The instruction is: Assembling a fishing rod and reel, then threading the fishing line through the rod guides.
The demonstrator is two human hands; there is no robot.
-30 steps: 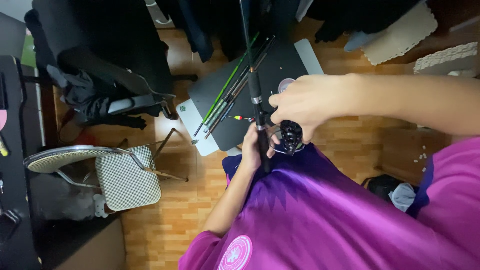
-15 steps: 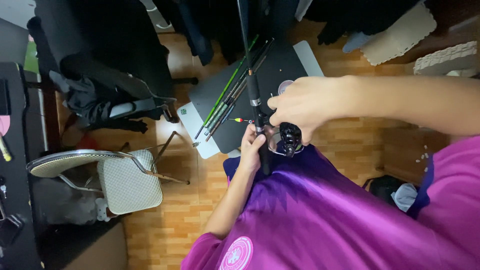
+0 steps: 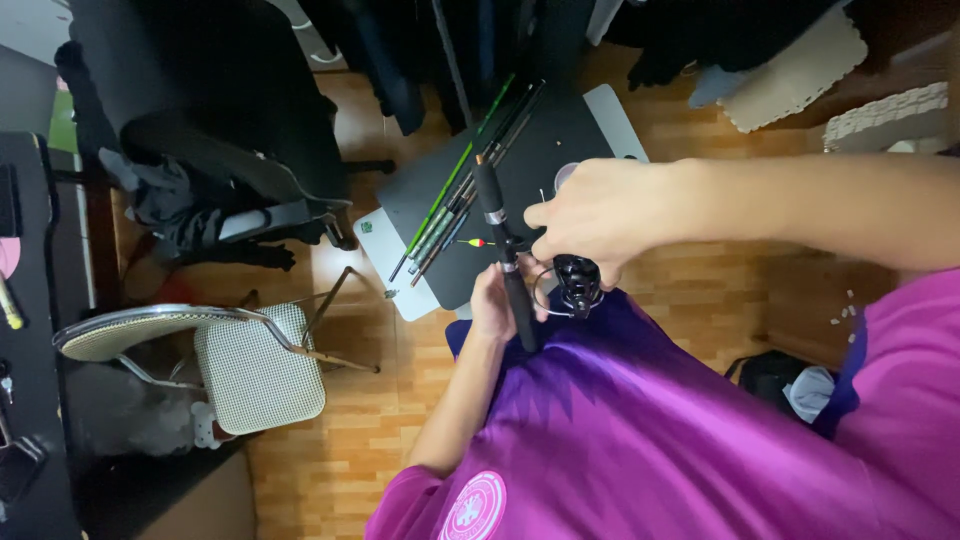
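The person in the purple shirt [image 3: 640, 430] is looking down over their own lap at a black fishing rod [image 3: 503, 250], held upright-ish and leaning slightly away from them. The left hand [image 3: 497, 305] is wrapped around the rod's dark handle from below, fingers closed on the grip just above the shirt. The right hand [image 3: 595, 215] comes in from the right side, its arm stretched across the view, with the fingers bunched and curled down at the reel [image 3: 577, 282], a black spinning reel hanging off the rod just under that hand. The fingertips look pinched at the reel's top, near the wire bail, though exactly what they grip is hidden by the hand itself.

Below, on the wooden floor [image 3: 340, 440], lies a dark mat [image 3: 520, 170] with a bundle of thin rod sections [image 3: 465, 190], green and black, laid diagonally across it. A small float [image 3: 476, 242] with red and yellow bands sits beside the rod. To the left stands a metal-framed chair [image 3: 240, 365] with a pale woven seat, and behind it a black office chair [image 3: 200, 120] with dark clothing draped over it. A pale textured cushion [image 3: 795, 65] lies at the upper right.
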